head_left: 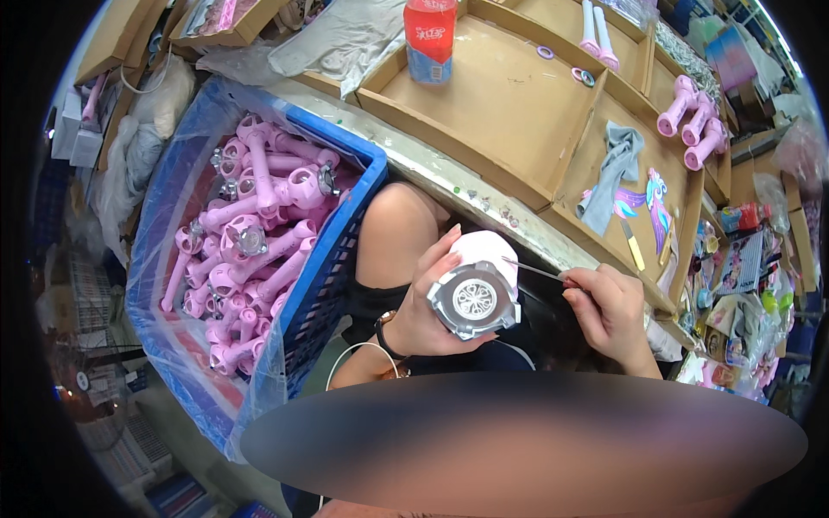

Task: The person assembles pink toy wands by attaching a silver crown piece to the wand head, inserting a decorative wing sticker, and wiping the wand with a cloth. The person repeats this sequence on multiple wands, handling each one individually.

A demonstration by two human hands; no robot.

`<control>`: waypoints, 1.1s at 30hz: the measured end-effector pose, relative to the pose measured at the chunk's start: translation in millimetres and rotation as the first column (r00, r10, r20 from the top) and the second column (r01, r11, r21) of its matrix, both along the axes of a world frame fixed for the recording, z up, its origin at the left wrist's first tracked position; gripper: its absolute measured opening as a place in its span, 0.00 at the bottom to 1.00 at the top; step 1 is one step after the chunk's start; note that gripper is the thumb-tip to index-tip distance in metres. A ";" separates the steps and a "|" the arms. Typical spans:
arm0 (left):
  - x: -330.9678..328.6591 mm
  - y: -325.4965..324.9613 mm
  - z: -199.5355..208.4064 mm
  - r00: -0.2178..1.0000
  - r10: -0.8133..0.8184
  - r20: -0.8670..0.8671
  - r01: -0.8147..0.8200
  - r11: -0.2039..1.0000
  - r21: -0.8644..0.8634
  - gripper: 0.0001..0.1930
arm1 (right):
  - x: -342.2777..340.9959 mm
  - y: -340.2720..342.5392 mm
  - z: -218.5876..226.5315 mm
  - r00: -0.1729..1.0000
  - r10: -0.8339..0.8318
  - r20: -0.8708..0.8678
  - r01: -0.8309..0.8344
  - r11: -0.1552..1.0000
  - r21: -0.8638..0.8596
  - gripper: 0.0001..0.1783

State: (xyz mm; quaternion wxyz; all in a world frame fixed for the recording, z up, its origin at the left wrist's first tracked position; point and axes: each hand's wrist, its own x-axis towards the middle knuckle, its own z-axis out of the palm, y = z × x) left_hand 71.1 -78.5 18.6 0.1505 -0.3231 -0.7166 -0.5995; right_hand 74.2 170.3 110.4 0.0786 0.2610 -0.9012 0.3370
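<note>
In front of my lap, my left hand (421, 318) is wrapped round a white and grey round plastic device (485, 252) with a silver patterned disc on its face. My right hand (611, 312) pinches a thin metal rod (541, 272) between thumb and fingers. The rod's far end meets the white part of the device, or lies just in front of it; I cannot tell which. Its near end is hidden in my fingers. Beside my left knee stands a blue plastic crate (341, 129) full of pink plastic handles (259, 168), some with clear round heads.
Ahead is a bench with shallow cardboard trays (496, 116). On them are a red-labelled bottle (429, 43), a grey cloth (611, 177), a yellow-handled knife (635, 249), unicorn-like cutouts (658, 203) and pink handle pieces (691, 116). Cluttered shelves (743, 285) stand to the right.
</note>
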 end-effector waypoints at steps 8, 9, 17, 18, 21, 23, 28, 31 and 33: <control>5.0 5.5 -6.4 0.996 0.060 -0.063 -0.066 0.993 -0.101 0.53 | 15.1 1.4 -21.3 0.872 -0.063 0.486 0.244 0.916 -0.319 0.08; 5.4 6.4 -6.6 0.997 0.061 -0.045 -0.065 0.995 -0.080 0.53 | 15.0 1.2 -24.1 0.913 -0.133 0.387 0.226 0.952 -0.206 0.09; 5.8 8.1 -9.9 0.998 0.054 -0.039 -0.057 0.996 -0.065 0.53 | 11.3 1.3 -35.5 0.931 -0.157 0.329 0.269 0.905 -0.330 0.10; 5.5 6.8 -10.0 0.998 0.048 -0.050 -0.052 0.994 -0.092 0.53 | 12.7 1.1 -34.6 0.840 -0.069 0.538 0.367 0.802 -0.470 0.09; 5.3 5.3 -10.1 0.998 0.048 -0.035 -0.051 0.996 -0.078 0.54 | 16.3 -0.8 -32.3 0.870 -0.117 0.479 0.364 0.807 -0.465 0.06; 5.2 5.0 -10.2 0.998 0.059 -0.008 -0.059 0.996 -0.063 0.54 | 16.2 -1.9 -32.3 0.951 -0.187 0.248 0.273 0.884 -0.380 0.06; 4.4 5.8 -10.6 0.998 0.059 -0.011 -0.060 0.994 -0.089 0.54 | 10.2 0.6 -36.4 0.989 -0.140 0.055 0.150 0.954 -0.261 0.08; 2.3 5.6 -10.9 0.999 0.019 -0.043 -0.023 0.995 -0.096 0.53 | 9.2 2.2 -38.6 0.805 -0.049 0.591 0.427 0.740 -0.520 0.11; 1.3 5.3 -10.9 0.998 0.030 -0.052 -0.035 0.994 -0.101 0.52 | 8.7 1.6 -40.5 0.695 0.011 0.719 0.531 0.666 -0.523 0.11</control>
